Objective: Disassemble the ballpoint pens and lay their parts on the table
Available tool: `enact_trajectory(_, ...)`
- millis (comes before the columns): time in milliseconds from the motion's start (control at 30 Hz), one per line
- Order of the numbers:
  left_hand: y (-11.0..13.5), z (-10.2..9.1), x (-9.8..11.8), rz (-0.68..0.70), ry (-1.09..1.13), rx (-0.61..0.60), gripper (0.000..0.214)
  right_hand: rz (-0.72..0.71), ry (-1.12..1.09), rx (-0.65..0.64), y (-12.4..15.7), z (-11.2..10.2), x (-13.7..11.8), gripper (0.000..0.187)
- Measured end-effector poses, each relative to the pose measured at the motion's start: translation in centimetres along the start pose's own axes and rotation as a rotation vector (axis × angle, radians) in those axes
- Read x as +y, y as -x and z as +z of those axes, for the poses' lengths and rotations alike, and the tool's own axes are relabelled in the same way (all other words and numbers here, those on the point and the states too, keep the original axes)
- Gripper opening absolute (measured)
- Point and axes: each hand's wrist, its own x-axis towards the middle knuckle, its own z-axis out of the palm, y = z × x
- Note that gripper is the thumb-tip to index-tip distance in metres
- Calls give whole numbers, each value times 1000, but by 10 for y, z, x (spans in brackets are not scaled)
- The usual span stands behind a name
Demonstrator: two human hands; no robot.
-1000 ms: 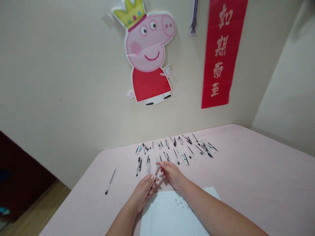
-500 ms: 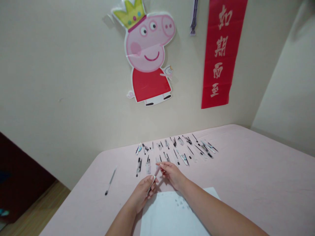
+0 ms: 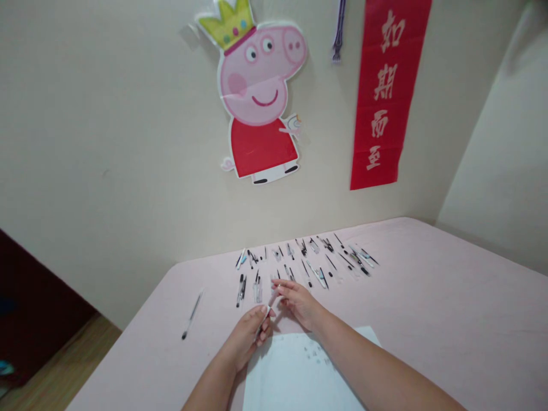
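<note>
My left hand (image 3: 249, 335) is closed around the lower part of a slim pen (image 3: 273, 298), which slants up and to the right. At the pen's upper end, the fingers of my right hand (image 3: 303, 302) pinch it. Fingers cover much of the pen, so its tip and full length do not show. Below my hands lies a white sheet (image 3: 291, 371) with small dark bits near its top edge. Just beyond my fingers are black and clear pen parts (image 3: 257, 290).
Several pens and pen parts (image 3: 323, 273) lie in rows along the back of the pink-covered table (image 3: 449, 319). A clear pen with a black end (image 3: 193, 315) rests apart on the left. A wall with a cartoon pig cutout (image 3: 263, 145) and a red banner (image 3: 383, 131) stands behind.
The fingers of my right hand have shifted slightly at the pen's upper end. My left hand keeps its grip in nearly the same place.
</note>
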Motion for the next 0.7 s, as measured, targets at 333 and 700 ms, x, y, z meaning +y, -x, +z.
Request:
enact_trajectory(333,-2,-2,-2,-2,-5,6,39,-5,0,-39,1,-1,1,33)
enact_trajectory(700,-1,-1,-1,-26,-37,29,40,-5,-14,6,-1,-3,2,32)
